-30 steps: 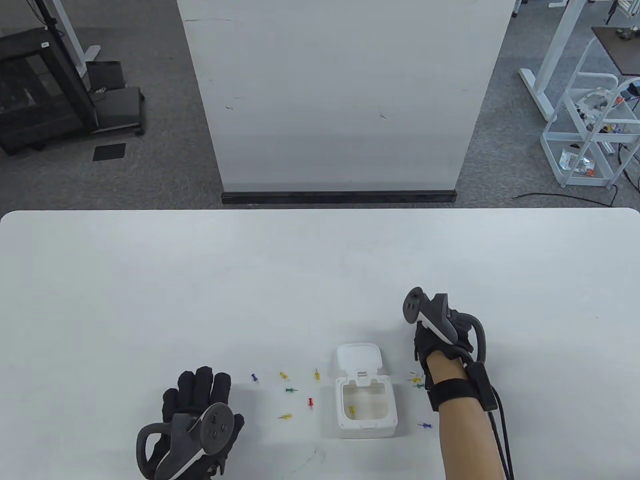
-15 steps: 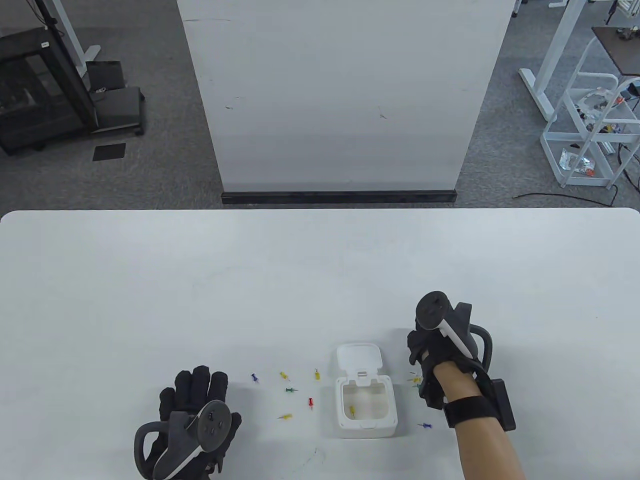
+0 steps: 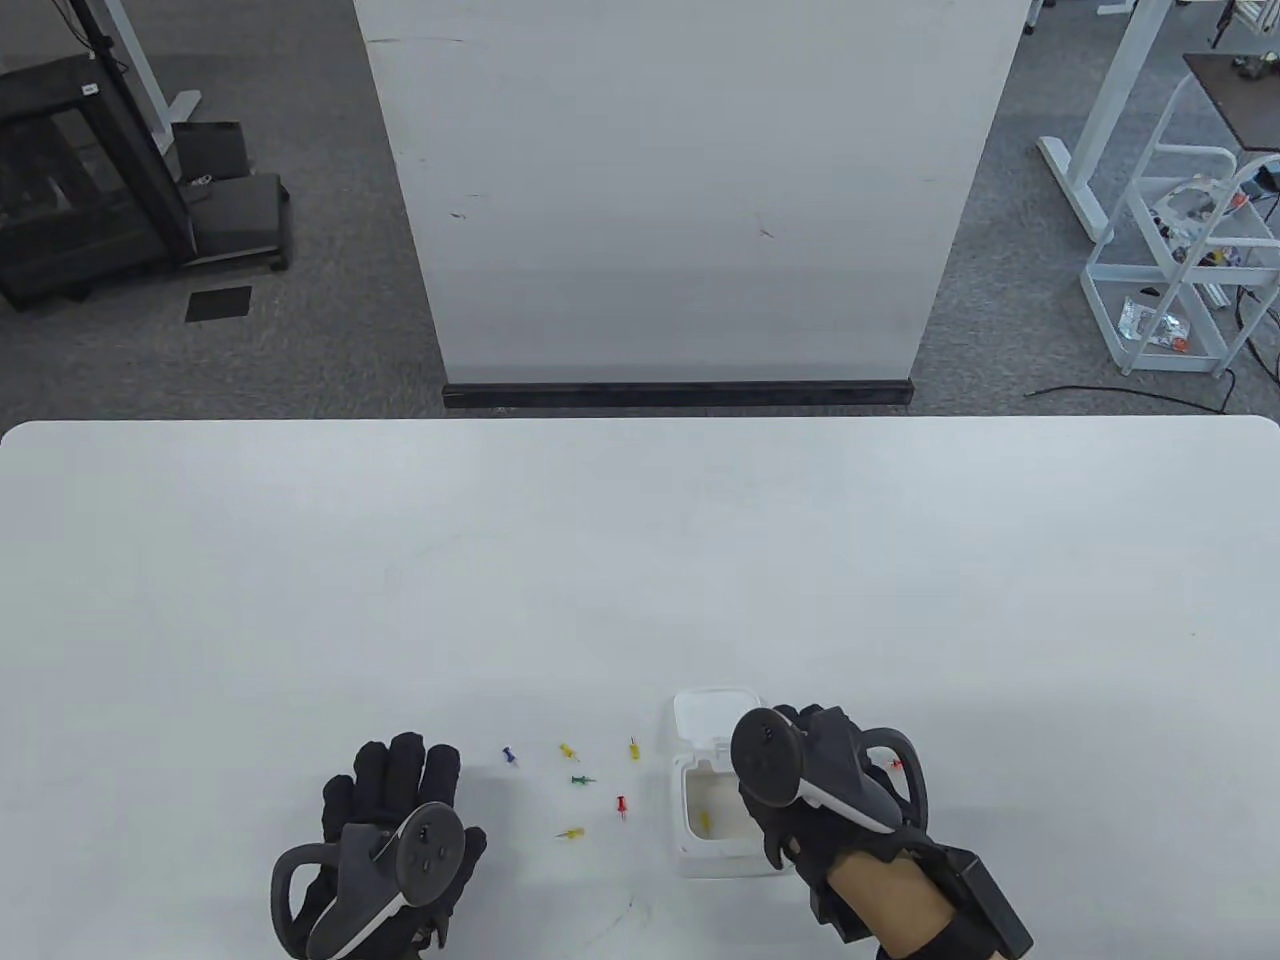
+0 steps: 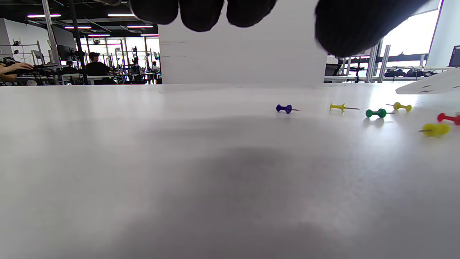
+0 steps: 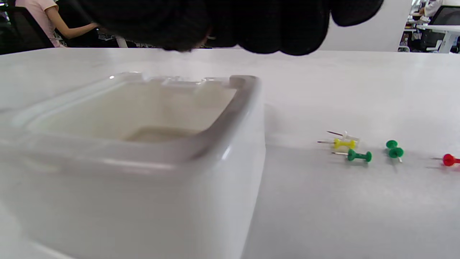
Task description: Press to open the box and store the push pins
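The white box [image 3: 700, 850] stands at the table's near edge, its lid [image 3: 708, 708] flipped open to the back. One yellow pin [image 3: 705, 822] lies inside. My right hand [image 3: 805, 800] hovers over the box's right half. In the right wrist view its fingertips [image 5: 266, 32] are bunched together above the box [image 5: 143, 144]; what they hold is hidden. My left hand [image 3: 395, 800] rests flat and empty on the table, fingers spread. Loose pins lie between it and the box: blue [image 3: 509, 756], green [image 3: 580, 779], red [image 3: 622, 806], yellow [image 3: 571, 832].
More pins lie right of the box: yellow [image 5: 341, 143], two green [image 5: 359, 156], red [image 5: 449, 159]. A red pin [image 3: 897, 764] shows beside my right hand. A white panel [image 3: 680, 200] stands behind the table's far edge.
My right hand has moved from the pins right of the box, left and toward me, to above the open box. The left hand has stayed put.
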The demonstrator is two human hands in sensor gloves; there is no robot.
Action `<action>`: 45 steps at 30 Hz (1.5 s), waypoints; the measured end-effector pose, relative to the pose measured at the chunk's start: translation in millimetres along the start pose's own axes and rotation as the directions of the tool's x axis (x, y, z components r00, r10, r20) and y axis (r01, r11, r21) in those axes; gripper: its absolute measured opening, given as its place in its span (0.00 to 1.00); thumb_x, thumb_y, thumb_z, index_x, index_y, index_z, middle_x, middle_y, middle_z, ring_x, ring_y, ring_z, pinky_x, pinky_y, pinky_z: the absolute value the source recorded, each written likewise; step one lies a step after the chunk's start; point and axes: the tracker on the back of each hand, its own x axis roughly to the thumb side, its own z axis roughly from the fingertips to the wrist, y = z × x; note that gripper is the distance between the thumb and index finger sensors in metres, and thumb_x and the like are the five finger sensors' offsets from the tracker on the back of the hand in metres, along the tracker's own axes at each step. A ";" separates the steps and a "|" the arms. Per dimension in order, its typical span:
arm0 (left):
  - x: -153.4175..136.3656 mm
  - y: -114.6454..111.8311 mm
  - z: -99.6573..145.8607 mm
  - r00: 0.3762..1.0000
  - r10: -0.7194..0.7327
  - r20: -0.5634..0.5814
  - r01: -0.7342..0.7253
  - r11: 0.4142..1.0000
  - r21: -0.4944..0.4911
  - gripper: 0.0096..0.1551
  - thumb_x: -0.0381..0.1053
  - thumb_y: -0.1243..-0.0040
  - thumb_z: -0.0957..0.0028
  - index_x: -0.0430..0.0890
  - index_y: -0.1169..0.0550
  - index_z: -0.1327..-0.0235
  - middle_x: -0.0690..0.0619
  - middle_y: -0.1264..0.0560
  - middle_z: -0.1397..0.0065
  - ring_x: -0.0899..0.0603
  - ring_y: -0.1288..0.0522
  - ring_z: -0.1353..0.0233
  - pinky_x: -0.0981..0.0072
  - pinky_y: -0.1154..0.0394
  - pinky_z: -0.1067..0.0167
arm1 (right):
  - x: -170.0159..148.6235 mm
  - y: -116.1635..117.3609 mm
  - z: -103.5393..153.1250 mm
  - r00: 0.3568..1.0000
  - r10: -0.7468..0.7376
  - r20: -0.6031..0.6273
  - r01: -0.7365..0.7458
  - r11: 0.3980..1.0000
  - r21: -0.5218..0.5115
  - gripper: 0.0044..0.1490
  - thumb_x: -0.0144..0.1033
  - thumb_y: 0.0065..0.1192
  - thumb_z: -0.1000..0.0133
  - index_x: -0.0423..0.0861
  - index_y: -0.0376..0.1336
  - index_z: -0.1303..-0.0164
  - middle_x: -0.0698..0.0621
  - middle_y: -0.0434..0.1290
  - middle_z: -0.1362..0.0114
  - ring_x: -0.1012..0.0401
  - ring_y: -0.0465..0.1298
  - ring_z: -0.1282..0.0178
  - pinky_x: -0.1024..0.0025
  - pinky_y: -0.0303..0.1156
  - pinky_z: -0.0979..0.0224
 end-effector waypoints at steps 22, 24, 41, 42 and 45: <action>-2.5 -0.6 -0.1 1.000 0.029 0.007 -0.029 0.999 -0.015 0.48 0.68 0.46 0.51 0.54 0.48 0.21 0.45 0.51 0.14 0.31 0.51 0.16 0.32 0.52 0.23 | -9.7 -1.7 12.8 1.000 -0.024 0.000 0.024 1.000 -0.014 0.28 0.42 0.65 0.45 0.54 0.61 0.36 0.51 0.68 0.31 0.46 0.67 0.29 0.41 0.59 0.22; -2.9 -0.7 -0.2 1.000 0.030 0.006 -0.030 0.999 -0.016 0.48 0.68 0.46 0.51 0.53 0.48 0.21 0.45 0.51 0.14 0.31 0.51 0.16 0.32 0.52 0.23 | -21.7 -7.3 13.0 0.998 -0.057 -0.038 0.055 0.997 -0.052 0.27 0.41 0.65 0.45 0.53 0.61 0.36 0.50 0.69 0.31 0.46 0.68 0.30 0.41 0.60 0.22; -2.9 -1.1 -1.0 0.999 0.031 0.008 -0.030 0.999 -0.031 0.48 0.68 0.46 0.51 0.54 0.48 0.21 0.45 0.51 0.14 0.31 0.52 0.16 0.32 0.52 0.23 | -133.6 39.4 4.2 0.912 -0.051 -0.407 0.086 0.994 0.069 0.33 0.40 0.68 0.47 0.55 0.60 0.30 0.50 0.68 0.29 0.45 0.68 0.28 0.40 0.60 0.22; -2.9 -1.2 -1.1 0.999 0.031 0.008 -0.031 0.999 -0.032 0.48 0.68 0.46 0.51 0.54 0.48 0.21 0.45 0.51 0.14 0.31 0.52 0.16 0.32 0.52 0.23 | -133.7 41.9 2.3 0.912 -0.056 -0.406 0.091 0.993 0.069 0.33 0.40 0.68 0.47 0.55 0.60 0.30 0.50 0.68 0.29 0.45 0.68 0.28 0.40 0.60 0.22; -2.8 -1.3 -1.4 1.000 0.030 0.007 -0.030 0.999 -0.032 0.48 0.68 0.46 0.51 0.54 0.48 0.21 0.45 0.51 0.14 0.31 0.51 0.16 0.32 0.52 0.23 | -131.2 48.5 -3.9 0.912 -0.043 -0.408 0.086 0.992 0.088 0.34 0.41 0.69 0.47 0.55 0.60 0.31 0.50 0.68 0.29 0.45 0.67 0.28 0.40 0.59 0.22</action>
